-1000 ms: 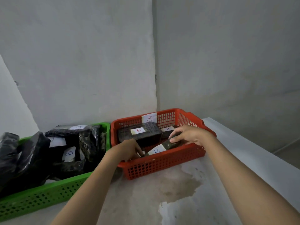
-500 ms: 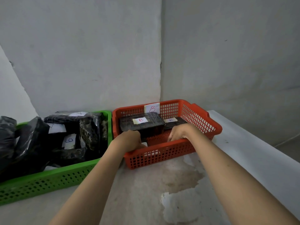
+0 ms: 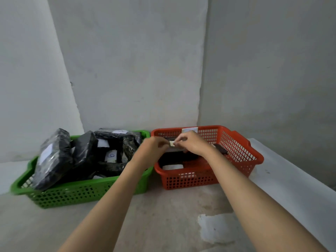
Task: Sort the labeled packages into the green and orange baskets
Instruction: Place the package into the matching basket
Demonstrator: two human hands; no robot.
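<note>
Head view: two baskets sit side by side at the wall corner, rims nearly touching. Bare counter (image 3: pixel 163 215) lies open in front. The left hand (image 3: pixel 154 147) and right hand (image 3: pixel 192 144) meet over the orange basket (image 3: pixel 241 153), apparently both pinching a small pale label (image 3: pixel 171 143) on a dark package (image 3: pixel 174 151). The green basket (image 3: pixel 81 193) holds roughly five black packages (image 3: pixel 54 157).

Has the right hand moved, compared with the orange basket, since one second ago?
Yes. The right hand has lifted off the package near the front wall of the orange basket and moved toward its back wall, meeting the left hand.
</note>
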